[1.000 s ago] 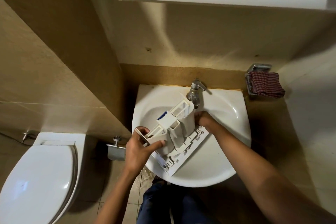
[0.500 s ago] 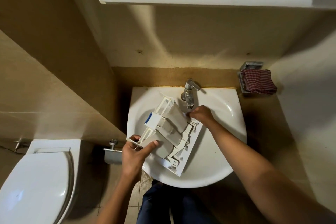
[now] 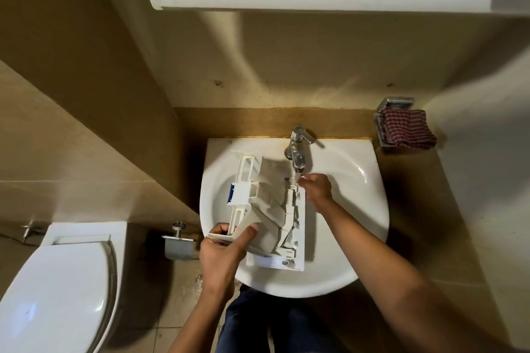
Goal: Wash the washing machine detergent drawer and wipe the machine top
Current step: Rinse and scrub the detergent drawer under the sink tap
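At the near rim of the sink (image 3: 301, 286), the left hand (image 3: 222, 255) grips the near end of the detergent drawer (image 3: 269, 209), thumb across its side. The drawer lies tilted over the basin. The right hand (image 3: 317, 190) sits at its far end, below the tap (image 3: 298, 149), fingers curled; grasp not determinable. A checked cloth (image 3: 407, 129) hangs beyond, right.

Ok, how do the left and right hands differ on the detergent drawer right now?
The left hand grips the detergent drawer at its near end, thumb curled over the edge. The right hand only has fingertips at the far corner, and a pinch can't be confirmed. The left hand sits by the near rim of the sink; the right hand is just under the tap. Both are on the drawer, over the sink.
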A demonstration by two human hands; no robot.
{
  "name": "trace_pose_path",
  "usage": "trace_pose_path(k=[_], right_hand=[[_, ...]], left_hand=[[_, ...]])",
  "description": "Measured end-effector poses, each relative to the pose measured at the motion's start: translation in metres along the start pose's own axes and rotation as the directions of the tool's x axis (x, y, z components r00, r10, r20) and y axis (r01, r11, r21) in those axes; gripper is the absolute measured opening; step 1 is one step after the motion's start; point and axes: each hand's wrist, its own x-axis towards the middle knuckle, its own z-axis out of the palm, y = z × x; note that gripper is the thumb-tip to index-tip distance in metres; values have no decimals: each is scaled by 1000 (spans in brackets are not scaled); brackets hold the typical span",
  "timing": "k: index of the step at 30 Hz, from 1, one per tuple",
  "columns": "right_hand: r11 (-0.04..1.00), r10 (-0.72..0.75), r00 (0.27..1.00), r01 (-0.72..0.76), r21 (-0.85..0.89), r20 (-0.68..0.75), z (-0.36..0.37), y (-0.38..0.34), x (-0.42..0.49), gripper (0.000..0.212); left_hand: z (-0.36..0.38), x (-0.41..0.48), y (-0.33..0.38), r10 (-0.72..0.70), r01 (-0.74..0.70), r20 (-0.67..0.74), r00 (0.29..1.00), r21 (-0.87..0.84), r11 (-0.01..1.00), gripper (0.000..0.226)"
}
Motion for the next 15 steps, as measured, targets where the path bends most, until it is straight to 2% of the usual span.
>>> trace_pose_path(k=[4, 7, 9, 10, 12, 15], right_hand=[[994, -108, 994, 107, -38, -25, -1, -5, -3, 26], [989, -108, 994, 107, -103, -5, 2, -9, -3, 21], [996, -49, 998, 52, -71, 43, 4, -11, -1, 10], [998, -20, 997, 23, -54, 70, 4, -13, 0, 17], [997, 5, 995, 2, -73, 104, 5, -16, -2, 31], [998, -2, 997, 7, -63, 74, 7, -16, -5, 28]], left_hand=[[-13, 6, 17, 31, -37, 35, 999, 174, 984, 47], [-21, 13, 33, -119, 72, 149, 982, 287, 955, 73], [-20, 17, 38, -194, 107, 182, 964, 399, 910, 85], [-18, 18, 40, -205, 102, 182, 962, 456, 884, 90], [-12, 17, 43, -181, 57, 174, 968, 552, 832, 93], [0, 15, 53, -154, 25, 139, 978, 654, 756, 86]])
